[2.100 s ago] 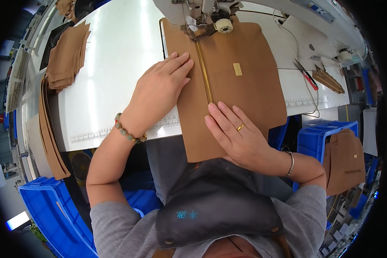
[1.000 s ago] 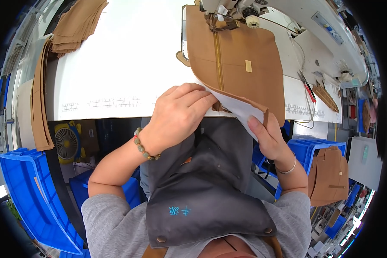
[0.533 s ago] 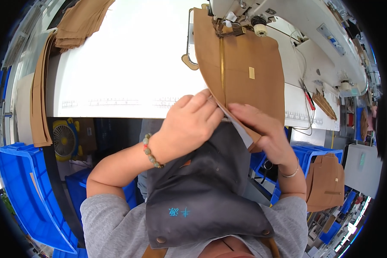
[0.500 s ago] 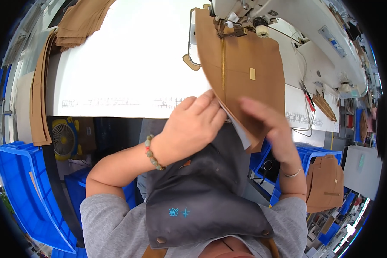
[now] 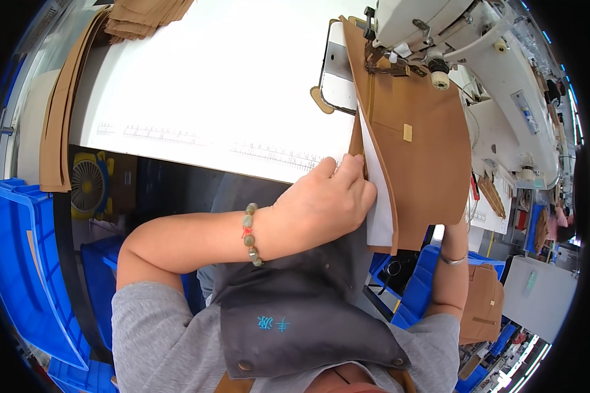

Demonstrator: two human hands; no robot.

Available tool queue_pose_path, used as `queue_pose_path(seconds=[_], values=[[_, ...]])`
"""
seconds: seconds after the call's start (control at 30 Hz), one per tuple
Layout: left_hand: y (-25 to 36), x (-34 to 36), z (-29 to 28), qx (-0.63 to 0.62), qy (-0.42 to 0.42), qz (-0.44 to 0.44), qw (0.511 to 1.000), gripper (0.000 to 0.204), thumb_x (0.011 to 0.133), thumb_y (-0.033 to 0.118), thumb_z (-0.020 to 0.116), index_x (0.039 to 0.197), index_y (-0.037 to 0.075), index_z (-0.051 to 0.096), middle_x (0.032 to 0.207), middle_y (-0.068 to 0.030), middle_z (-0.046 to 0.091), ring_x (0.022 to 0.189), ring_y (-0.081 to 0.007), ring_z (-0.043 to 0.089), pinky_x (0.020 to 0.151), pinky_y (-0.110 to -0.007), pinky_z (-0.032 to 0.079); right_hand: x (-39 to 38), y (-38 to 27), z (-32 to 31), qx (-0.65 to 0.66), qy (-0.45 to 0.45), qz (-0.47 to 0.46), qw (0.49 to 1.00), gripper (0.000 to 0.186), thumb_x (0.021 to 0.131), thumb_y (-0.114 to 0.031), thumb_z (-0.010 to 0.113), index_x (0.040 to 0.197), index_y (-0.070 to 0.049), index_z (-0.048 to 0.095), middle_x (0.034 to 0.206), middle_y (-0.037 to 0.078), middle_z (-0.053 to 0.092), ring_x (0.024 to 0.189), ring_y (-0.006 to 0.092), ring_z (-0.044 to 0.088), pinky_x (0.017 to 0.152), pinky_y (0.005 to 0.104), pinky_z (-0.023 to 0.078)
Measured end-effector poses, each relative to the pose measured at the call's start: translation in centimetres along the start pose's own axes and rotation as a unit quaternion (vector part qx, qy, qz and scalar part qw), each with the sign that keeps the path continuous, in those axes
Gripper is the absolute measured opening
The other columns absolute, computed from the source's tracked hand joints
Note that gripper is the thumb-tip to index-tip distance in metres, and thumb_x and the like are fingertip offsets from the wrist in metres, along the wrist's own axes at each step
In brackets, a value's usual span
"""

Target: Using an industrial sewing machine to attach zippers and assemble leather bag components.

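Note:
A brown fabric panel (image 5: pixel 429 157) with a pale lining (image 5: pixel 379 223) lies under the needle area of the white sewing machine (image 5: pixel 416 23). Its left part is folded, so the lining shows along the fold, and a metal zipper (image 5: pixel 370 98) runs toward the presser foot. My left hand (image 5: pixel 328 203) is closed on the panel's near left edge, at the table's front. My right hand (image 5: pixel 453 234) reaches under the panel's near right corner; the panel hides its fingers. A small cream tag (image 5: pixel 408 133) sits on the panel's face.
Stacked brown pieces lie at the table's far left (image 5: pixel 147 16), and more hang over its left edge (image 5: pixel 62 124). Blue bins (image 5: pixel 19 262) and a yellow fan (image 5: pixel 90 185) stand below. Red-handled snips (image 5: pixel 474 190) and a brown piece (image 5: pixel 491 195) lie at right.
My right hand has gone from above the panel to beneath it. The panel's left edge is now folded, showing more lining, and my left hand still grips there. The whole view has shifted.

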State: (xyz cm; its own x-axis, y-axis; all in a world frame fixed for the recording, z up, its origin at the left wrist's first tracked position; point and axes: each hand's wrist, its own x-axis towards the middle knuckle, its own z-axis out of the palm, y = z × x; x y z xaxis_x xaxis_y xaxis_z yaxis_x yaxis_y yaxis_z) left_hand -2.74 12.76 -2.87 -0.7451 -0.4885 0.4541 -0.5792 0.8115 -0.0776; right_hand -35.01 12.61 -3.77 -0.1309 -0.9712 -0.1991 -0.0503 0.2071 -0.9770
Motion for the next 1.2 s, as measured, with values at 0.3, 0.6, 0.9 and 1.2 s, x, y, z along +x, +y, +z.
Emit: queue_pose_path(seconds=[0.3, 0.6, 0.9, 1.2], values=[[0.0, 0.1, -0.3, -0.011, -0.004, -0.001, 1.0, 0.013, 0.078, 0.011, 0.066, 0.087, 0.004, 0.06, 0.095, -0.0086, 0.067, 0.085, -0.0165, 0.055, 0.067, -0.027, 0.043, -1.7, -0.4, 2.8, -0.064, -0.004, -0.05, 0.997, 0.033, 0.103, -0.016, 0.061, 0.128, 0.005, 0.064, 0.111, 0.012, 0.073, 0.092, 0.0181, 0.072, 0.078, 0.0338, 0.059], [0.0, -0.3, 0.1, -0.033, 0.032, -0.006, 0.999, 0.017, 0.072, 0.012, 0.065, 0.086, 0.003, 0.059, 0.102, -0.013, 0.07, 0.091, -0.0203, 0.059, 0.07, -0.028, 0.046, -1.2, -0.7, 3.1, -0.085, -0.018, -0.062, 0.994, 0.033, 0.103, -0.016, 0.062, 0.127, 0.005, 0.064, 0.111, 0.011, 0.073, 0.093, 0.0184, 0.072, 0.079, 0.0345, 0.059], [0.1, -0.4, 0.8, -0.045, 0.053, -0.008, 0.998, 0.011, 0.078, 0.014, 0.065, 0.079, 0.006, 0.058, 0.095, -0.0161, 0.072, 0.097, -0.023, 0.064, 0.072, -0.03, 0.048, 1.0, -2.0, 2.4, -0.112, -0.041, -0.067, 0.991, 0.032, 0.102, -0.017, 0.063, 0.127, 0.005, 0.064, 0.111, 0.011, 0.073, 0.093, 0.0187, 0.072, 0.079, 0.0352, 0.059], [-0.4, -0.4, 0.7, -0.089, 0.053, -0.019, 0.994, 0.01, 0.078, 0.013, 0.064, 0.082, 0.005, 0.06, 0.099, -0.0149, 0.073, 0.095, -0.0218, 0.062, 0.077, -0.03, 0.048, 4.4, -2.9, 2.1, -0.127, -0.07, -0.062, 0.987, 0.032, 0.102, -0.017, 0.063, 0.126, 0.005, 0.065, 0.111, 0.011, 0.073, 0.093, 0.0191, 0.072, 0.08, 0.0359, 0.059]])
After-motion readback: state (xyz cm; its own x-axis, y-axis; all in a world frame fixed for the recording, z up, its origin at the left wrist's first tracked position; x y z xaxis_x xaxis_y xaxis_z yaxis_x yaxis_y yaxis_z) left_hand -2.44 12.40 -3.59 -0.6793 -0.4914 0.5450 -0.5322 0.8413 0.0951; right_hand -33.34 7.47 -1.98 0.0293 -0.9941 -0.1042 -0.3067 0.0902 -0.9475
